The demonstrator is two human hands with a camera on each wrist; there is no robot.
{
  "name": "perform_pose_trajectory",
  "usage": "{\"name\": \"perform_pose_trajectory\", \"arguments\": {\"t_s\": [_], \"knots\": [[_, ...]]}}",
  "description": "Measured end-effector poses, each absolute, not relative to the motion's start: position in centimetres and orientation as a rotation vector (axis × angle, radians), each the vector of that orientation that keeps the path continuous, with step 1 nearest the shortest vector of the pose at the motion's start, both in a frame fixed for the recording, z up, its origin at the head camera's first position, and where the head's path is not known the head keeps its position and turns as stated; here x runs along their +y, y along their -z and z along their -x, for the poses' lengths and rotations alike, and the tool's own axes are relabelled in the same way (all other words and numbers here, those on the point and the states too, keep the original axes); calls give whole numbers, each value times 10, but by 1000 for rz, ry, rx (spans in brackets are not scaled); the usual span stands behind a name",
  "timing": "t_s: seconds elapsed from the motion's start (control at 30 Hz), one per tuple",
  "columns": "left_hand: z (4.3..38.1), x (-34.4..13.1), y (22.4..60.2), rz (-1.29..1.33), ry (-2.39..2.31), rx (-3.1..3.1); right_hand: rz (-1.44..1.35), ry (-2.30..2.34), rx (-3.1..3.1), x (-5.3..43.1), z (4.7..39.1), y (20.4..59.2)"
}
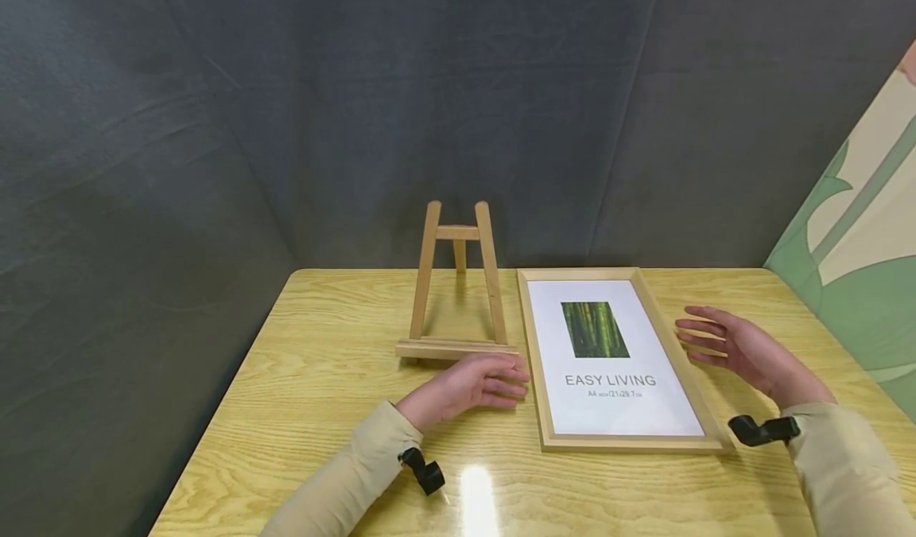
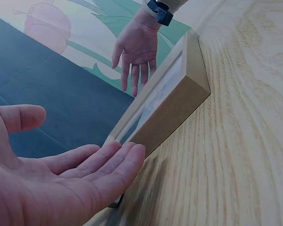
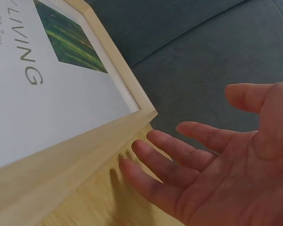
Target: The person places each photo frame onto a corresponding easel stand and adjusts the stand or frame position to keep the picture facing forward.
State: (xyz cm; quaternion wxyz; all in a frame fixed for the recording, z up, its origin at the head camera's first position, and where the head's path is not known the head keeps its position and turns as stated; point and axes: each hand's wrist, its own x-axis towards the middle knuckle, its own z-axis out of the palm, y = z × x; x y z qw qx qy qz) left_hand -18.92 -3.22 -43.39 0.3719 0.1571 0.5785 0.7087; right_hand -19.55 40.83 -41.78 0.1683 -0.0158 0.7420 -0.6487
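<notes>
A light wooden picture frame [image 1: 547,410] lies face up on the table, its white sheet reading "EASY LIVING" under a green bamboo picture. Just off its left side, my left hand [image 1: 472,386] has extended fingers, with the fingertips right at the frame's edge in the left wrist view. To the right of the frame, my right hand [image 1: 740,354] holds nothing; its spread fingers point toward the frame's side, a small gap away. Behind my left hand stands a small wooden easel [image 1: 424,282], upright on three legs with a ledge across its front.
The wood-grain table [image 1: 300,410] runs back to a dark grey cloth [image 1: 444,107] that also hangs along the left. At the right, a panel with painted green leaves [image 1: 866,298] borders the table. Both wrists carry small black cameras [image 1: 424,471].
</notes>
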Motion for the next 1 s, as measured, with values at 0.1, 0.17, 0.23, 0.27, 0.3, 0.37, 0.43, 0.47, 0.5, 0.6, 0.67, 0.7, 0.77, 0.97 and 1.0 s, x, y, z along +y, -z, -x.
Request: {"name": "perform_pose_trajectory", "arguments": {"t_s": [0.1, 0.17, 0.23, 0.27, 0.3, 0.37, 0.43, 0.47, 0.5, 0.6, 0.67, 0.7, 0.77, 0.97, 1.0], "knots": [[191, -31, 436, -389, -1812, 1482, 16, 1772, 2155, 406, 197, 420], [192, -30, 437, -374, -1816, 1468, -4, 1713, 2192, 404, 198, 421], [193, -29, 438, -365, -1819, 1454, -21, 1657, 2225, 402, 199, 423], [193, -28, 437, -359, -1821, 1442, -27, 1636, 2237, 401, 200, 423], [193, -27, 437, -359, -1821, 1438, -33, 1620, 2246, 401, 200, 424], [193, -25, 436, -356, -1824, 1430, -44, 1600, 2261, 400, 201, 425], [191, -23, 435, -347, -1830, 1436, -45, 1590, 2267, 399, 202, 426], [190, -21, 435, -337, -1833, 1440, -48, 1591, 2265, 399, 203, 427], [188, -20, 434, -327, -1837, 1450, -52, 1590, 2263, 399, 204, 427], [184, -17, 433, -282, -1859, 1477, -44, 1592, 2257, 399, 205, 429], [182, -15, 433, -236, -1880, 1478, -42, 1593, 2253, 400, 205, 429], [181, -14, 433, -214, -1893, 1476, -46, 1596, 2251, 401, 205, 429], [180, -13, 434, -158, -1916, 1460, -60, 1604, 2244, 401, 205, 429], [178, -10, 438, 10, -1970, 1400, -105, 1606, 2241, 401, 203, 428], [178, -9, 439, 23, -1975, 1392, -110, 1603, 2243, 400, 203, 428]]}}
